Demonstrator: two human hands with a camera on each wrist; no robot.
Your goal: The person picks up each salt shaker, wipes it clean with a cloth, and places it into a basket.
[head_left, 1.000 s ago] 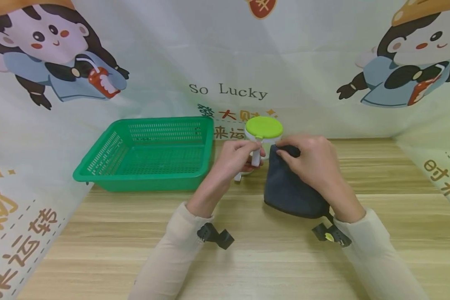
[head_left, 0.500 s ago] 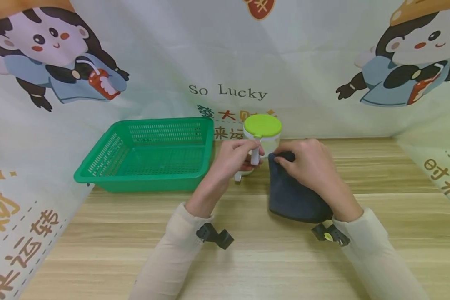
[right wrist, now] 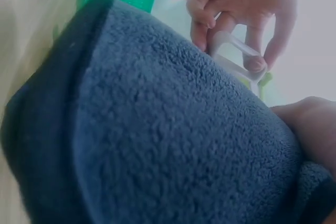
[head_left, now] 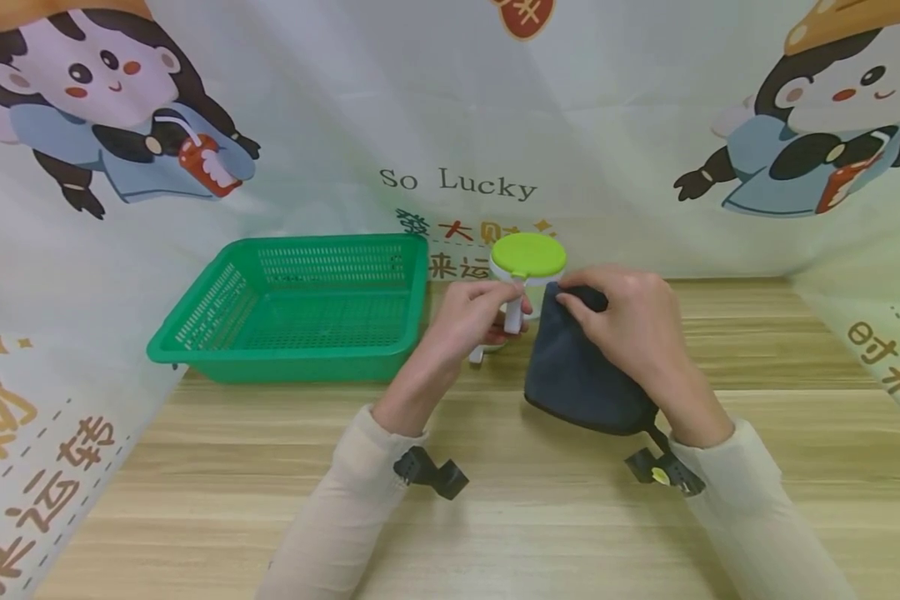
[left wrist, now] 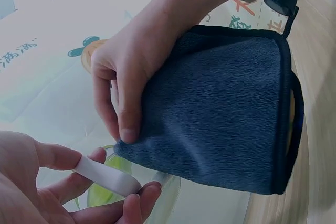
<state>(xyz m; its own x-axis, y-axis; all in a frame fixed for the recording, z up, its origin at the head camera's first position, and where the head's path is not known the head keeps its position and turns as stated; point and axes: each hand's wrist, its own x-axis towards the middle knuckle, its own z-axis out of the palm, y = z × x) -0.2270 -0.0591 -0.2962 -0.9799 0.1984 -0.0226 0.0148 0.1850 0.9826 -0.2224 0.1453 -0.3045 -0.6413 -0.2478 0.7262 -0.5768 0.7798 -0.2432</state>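
Observation:
A clear container with a lime green lid (head_left: 528, 254) stands near the back wall. My left hand (head_left: 474, 315) holds its white handle (head_left: 513, 313), fingers curled round it; the left wrist view shows the white handle (left wrist: 107, 176) between thumb and fingers. My right hand (head_left: 633, 321) pinches the upper corner of a dark blue cloth (head_left: 585, 375), which hangs beside the container and hides part of it. In the right wrist view the cloth (right wrist: 178, 124) covers much of the picture. Below my left hand a second white handle (head_left: 476, 355) shows, mostly hidden.
A green plastic basket (head_left: 292, 364) stands on the wooden table (head_left: 270, 467), left of my hands. Behind it hangs a printed white sheet (head_left: 330, 108), which also lines both sides.
Since half a second ago my right hand has risen slightly, lifting the cloth, whose lower edge now lies higher and a little further left. My left hand keeps its grip on the handle.

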